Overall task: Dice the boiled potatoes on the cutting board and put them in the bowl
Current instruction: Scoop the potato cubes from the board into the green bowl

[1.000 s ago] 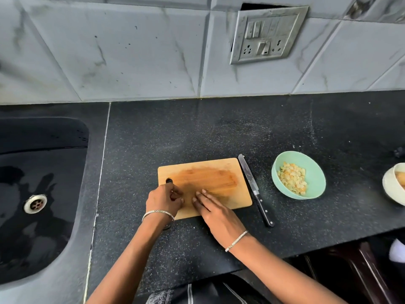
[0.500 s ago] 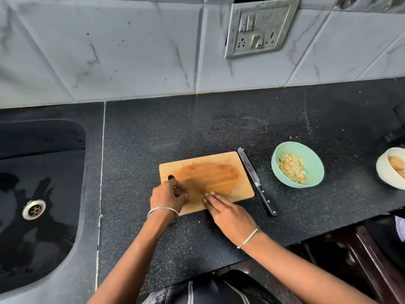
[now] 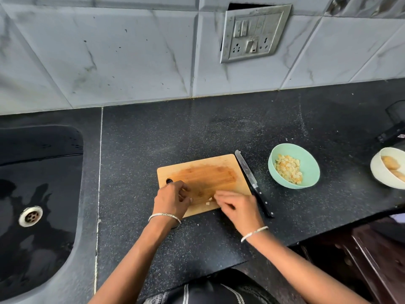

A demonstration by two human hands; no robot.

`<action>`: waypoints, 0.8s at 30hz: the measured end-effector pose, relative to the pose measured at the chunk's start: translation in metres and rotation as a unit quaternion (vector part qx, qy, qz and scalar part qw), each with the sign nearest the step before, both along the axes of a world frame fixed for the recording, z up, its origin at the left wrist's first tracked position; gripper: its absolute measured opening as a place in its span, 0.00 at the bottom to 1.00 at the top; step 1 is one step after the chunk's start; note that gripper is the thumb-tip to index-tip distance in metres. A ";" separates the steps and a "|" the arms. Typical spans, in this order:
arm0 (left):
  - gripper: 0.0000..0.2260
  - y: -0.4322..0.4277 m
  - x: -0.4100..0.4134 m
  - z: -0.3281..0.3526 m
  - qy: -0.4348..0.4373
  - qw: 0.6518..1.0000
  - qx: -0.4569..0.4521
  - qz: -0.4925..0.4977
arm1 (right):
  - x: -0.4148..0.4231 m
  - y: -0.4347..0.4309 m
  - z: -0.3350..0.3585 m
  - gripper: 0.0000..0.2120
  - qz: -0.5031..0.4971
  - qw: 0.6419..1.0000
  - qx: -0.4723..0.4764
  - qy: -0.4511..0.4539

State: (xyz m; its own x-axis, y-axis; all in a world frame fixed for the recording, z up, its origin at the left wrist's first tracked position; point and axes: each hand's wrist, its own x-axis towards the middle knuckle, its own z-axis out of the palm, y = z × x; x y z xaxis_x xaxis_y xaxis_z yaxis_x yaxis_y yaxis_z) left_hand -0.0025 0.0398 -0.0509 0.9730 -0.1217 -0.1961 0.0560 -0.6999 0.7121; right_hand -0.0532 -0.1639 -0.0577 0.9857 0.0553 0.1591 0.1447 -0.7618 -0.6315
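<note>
- The left grip (image 3: 172, 200) is being held curled over the cutting board's (image 3: 197, 170) near-left corner; whether anything is inside cannot be told.
- The right grip (image 3: 238, 207) is being held loose, fingers nearly straight, nothing gripped.
- Potato bits (image 3: 208, 201) are lying between the 2 grips.
- The knife (image 3: 253, 183) and the bowl (image 3: 311, 163) are sitting right of the right grip.
</note>
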 end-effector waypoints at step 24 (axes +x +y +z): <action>0.17 -0.057 -0.056 -0.046 -0.337 0.901 0.197 -0.188 | 0.023 -0.173 0.103 0.16 -0.288 0.669 0.662 0.177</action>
State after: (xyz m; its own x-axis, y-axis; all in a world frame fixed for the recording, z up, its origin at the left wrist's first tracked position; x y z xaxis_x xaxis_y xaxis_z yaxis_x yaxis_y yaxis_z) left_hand -0.0588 -0.0174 -0.0972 0.7916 -0.5177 0.3246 -0.5902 -0.7854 0.1866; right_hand -0.0301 -0.3368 0.0453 0.7715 -0.3080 -0.5567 -0.2694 0.6346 -0.7244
